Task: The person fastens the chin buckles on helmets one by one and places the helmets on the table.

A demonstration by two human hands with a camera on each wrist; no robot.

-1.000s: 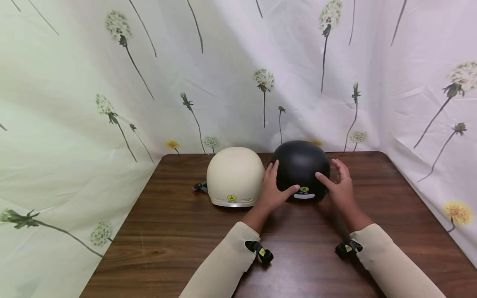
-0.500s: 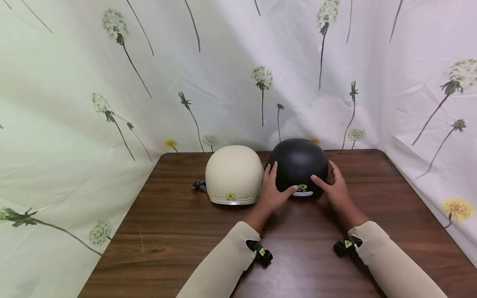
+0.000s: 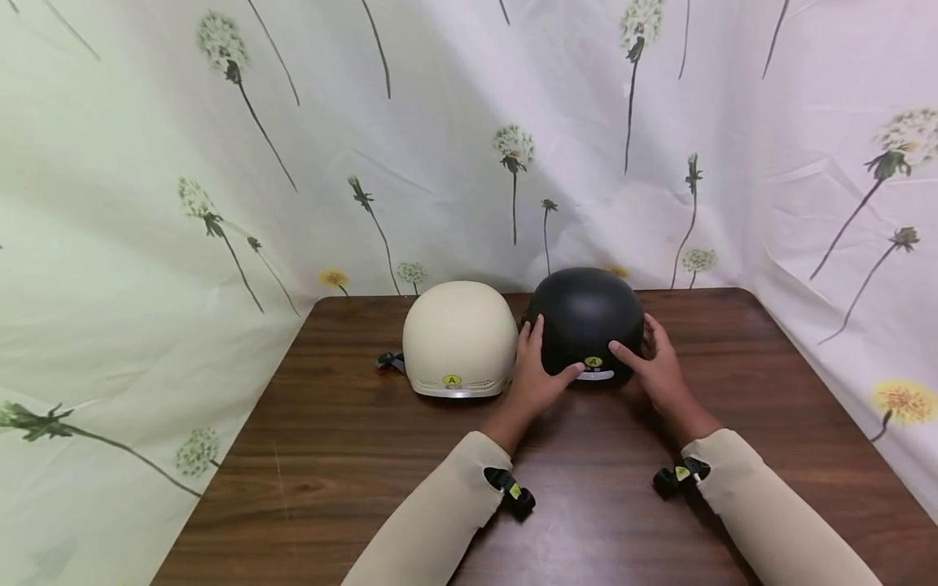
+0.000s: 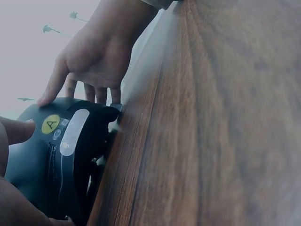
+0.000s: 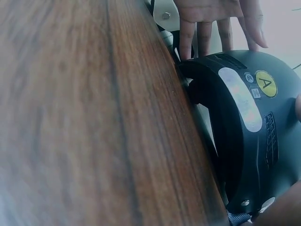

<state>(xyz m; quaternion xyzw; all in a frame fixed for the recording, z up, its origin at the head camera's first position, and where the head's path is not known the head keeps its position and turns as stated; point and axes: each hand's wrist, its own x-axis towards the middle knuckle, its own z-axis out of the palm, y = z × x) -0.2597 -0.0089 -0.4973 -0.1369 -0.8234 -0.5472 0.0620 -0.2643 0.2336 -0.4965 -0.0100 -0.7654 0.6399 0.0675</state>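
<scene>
A black helmet (image 3: pixel 582 305) rests at the back of the wooden table, with a round yellow sticker (image 5: pixel 266 84) and a pale reflective strip (image 5: pixel 241 100) above its rim. My left hand (image 3: pixel 533 376) touches its left side, thumb on the front near the strip. On the opposite side, my right hand (image 3: pixel 665 376) lays its thumb on the shell. In the wrist views the fingers of both hands reach fairly straight along the helmet's sides. Directly left of it sits a cream helmet (image 3: pixel 458 334), close beside my left fingers, with a strap buckle (image 3: pixel 389 363) sticking out.
The dark wood table (image 3: pixel 352 472) runs back to a white cloth backdrop (image 3: pixel 440 130) printed with dandelions, which also covers both sides. Black wrist straps (image 3: pixel 519 498) sit at the cuffs of both beige sleeves.
My right hand has moved left, from slightly off the black helmet onto its side. The black helmet has shifted a little left. My left hand has stayed at its side.
</scene>
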